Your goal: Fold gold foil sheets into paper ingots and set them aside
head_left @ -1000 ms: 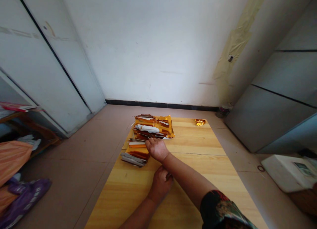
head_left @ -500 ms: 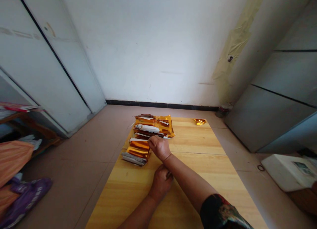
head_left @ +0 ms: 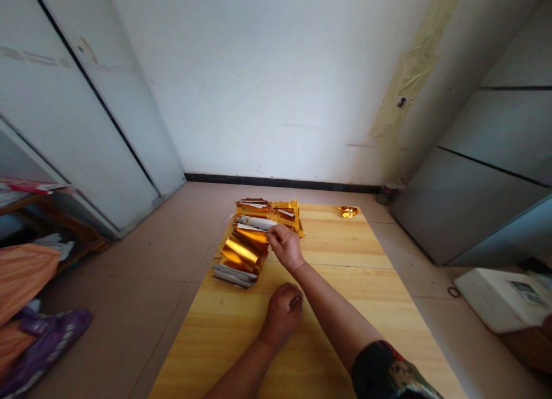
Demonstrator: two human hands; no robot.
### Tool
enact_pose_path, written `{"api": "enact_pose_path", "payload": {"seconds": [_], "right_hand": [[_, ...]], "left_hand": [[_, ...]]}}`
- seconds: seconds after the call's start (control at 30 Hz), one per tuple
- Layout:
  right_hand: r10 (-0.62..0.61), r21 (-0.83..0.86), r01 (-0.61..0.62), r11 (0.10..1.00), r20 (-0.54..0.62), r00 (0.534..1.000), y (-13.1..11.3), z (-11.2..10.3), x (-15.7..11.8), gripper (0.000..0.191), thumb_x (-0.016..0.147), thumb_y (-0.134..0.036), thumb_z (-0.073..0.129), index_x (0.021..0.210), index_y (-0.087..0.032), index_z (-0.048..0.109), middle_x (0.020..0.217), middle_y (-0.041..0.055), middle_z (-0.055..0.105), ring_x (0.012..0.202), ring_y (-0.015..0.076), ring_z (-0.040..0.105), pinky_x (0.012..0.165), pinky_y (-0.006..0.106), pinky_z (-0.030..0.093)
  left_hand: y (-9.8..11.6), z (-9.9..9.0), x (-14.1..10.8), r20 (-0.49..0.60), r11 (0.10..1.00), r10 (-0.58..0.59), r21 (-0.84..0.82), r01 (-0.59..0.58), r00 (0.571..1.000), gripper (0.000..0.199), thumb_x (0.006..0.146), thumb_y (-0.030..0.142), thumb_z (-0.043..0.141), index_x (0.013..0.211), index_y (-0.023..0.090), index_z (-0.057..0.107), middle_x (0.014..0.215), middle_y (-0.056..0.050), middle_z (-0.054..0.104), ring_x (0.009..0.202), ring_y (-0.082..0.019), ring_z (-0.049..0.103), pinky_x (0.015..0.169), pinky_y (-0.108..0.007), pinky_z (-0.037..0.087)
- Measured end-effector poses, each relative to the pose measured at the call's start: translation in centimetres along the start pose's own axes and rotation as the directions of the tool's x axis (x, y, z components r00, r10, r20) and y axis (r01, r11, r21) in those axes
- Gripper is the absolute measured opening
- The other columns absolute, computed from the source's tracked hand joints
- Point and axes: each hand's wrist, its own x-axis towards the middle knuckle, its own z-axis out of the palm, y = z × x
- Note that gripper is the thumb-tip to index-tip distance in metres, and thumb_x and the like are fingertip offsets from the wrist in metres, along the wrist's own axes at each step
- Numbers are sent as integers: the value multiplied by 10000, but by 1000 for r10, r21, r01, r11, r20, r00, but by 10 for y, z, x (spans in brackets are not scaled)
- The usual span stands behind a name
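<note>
Right hand (head_left: 285,246) shifted forward, pinching gold sheet (head_left: 245,247); left hand (head_left: 281,314) fisted; foil scrap (head_left: 347,212) well apart.

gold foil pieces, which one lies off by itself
The small crumpled piece near the table's far right corner; the other gold foil is among pale sheets by the right hand.

Purple bag (head_left: 54,348) lower left, orange bag (head_left: 26,278) beside it; white box (head_left: 495,300) far right

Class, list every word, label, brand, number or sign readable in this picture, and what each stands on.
No text reads clearly.
Purple plastic bag: pale lettering, too blurred to read.
White rectangular box: dark greenish patch, any text too small.
</note>
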Motion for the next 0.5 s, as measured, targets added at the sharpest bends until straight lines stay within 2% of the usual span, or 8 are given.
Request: {"api": "enact_pose_path", "payload": {"seconds": [0.13,0.23,0.37,0.43,0.5], "right_hand": [[227,354,-193,915,-56,972,-4,-13,4,157,809,-316,501,713,-194,524,519,-69,516,424,88,523,439,177,396],[372,417,-275,866,-172,912,-4,-26,-4,146,765,-314,530,688,-196,493,489,-80,499,373,81,497,385,168,362],[467,374,-360,855,-249,849,8,-36,-36,136,776,-294,495,866,-193,509,513,-87,529,372,88,509,397,171,380],[440,234,-385,893,-261,859,16,-38,-59,183,801,-282,463,946,-185,521,516,-79,537,396,96,530,430,173,399],[334,1,-345,939,-253,908,22,-38,-84,232,825,-276,441,1009,-177,541,570,-41,592,457,109,567,479,181,411]], "left_hand": [[-1,-1,0,-3,999,7,-34,-7,1000,154,708,82,453,710,162,584,722,-27,558,708,-144,534,646,-241,418],[-4,-3,-1,-21,991,-74,-112,71,997,194,720,149,514,883,152,619,793,-37,590,711,-140,552,645,-241,444],[-9,-3,-1,-60,943,-169,-299,144,984,425,772,308,550,1165,148,533,900,-52,608,790,-147,578,729,-269,477],[-12,-3,0,-80,911,-204,-381,159,976,492,758,372,578,1182,132,508,893,-58,613,784,-153,582,720,-277,483],[-13,-2,2,-75,888,-232,-423,180,970,492,723,411,620,1109,116,538,889,-73,626,778,-167,591,705,-284,486]]}}
